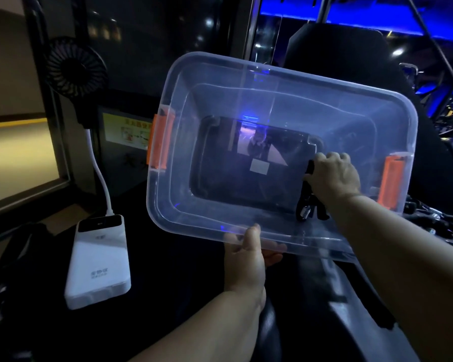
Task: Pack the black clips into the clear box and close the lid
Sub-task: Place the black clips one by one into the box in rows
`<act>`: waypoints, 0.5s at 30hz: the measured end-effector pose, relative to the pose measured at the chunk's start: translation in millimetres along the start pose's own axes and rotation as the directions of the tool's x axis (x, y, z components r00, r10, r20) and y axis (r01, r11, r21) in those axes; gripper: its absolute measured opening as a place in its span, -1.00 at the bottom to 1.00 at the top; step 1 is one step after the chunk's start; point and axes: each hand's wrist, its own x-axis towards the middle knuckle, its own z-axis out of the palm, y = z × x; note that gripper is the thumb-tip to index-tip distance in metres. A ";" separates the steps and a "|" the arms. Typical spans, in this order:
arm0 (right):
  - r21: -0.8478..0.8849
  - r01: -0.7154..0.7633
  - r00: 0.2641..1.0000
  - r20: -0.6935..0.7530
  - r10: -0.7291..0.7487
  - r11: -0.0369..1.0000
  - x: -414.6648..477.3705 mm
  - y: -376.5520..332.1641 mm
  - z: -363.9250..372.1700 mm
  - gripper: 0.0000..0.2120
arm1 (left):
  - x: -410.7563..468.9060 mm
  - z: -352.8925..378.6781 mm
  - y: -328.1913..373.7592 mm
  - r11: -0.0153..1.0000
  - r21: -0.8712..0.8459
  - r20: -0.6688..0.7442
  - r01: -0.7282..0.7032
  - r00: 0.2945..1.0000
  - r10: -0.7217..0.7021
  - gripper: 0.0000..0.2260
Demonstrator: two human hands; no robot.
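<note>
1. While your left hand (246, 254) holds the clear box (183, 220) tilted toward you, note the grip: the thumb lies over the near rim and the fingers (273, 253) curl beneath, seen through the plastic.
2. Your right hand (334, 176) is inside the box, fingers clenched round a black clip (307, 205), possibly two. Its legs and a metal spring (304, 212) hang just below those fingers, close to the box floor.
3. Expect the clip to be light, hard and stiff, with a strong spring. Hold it by the handles, clear of the pinching end, and set it down rather than drop it.
4. The box looks light, thin-walled and smooth, so a one-edge pinch will likely flex and slip. Under the base, or at the orange latches (158, 142) on either end, should be steadier.
5. A dark heap (434, 223) beyond your right wrist, outside the box, may be more clips, though it is too dim to tell. No lid shows.
</note>
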 end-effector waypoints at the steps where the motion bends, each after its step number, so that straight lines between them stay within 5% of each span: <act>1: -0.078 0.024 0.999 -0.028 -0.026 0.997 1.0 -0.8 0.4 -0.61 | 0.2 0.1 -0.1 1.000 -0.005 -0.008 0.003 1.000 -0.003 -0.91; 7: -0.181 0.057 0.998 0.029 -0.053 0.982 1.7 1.9 3.6 -0.65 | 0.5 1.3 -0.7 1.000 -0.015 -0.030 0.001 1.000 -0.002 -0.93; 12: -0.256 0.127 0.982 0.172 -0.084 0.958 -7.7 0.1 3.9 0.01 | 0.5 2.0 -1.2 1.000 -0.020 -0.035 -0.007 0.999 0.006 -0.90; 15: -0.338 0.198 0.965 0.231 -0.122 0.920 -13.7 -0.8 12.0 0.08 | 0.8 2.0 -0.9 1.000 -0.019 -0.050 0.000 0.999 -0.001 -0.91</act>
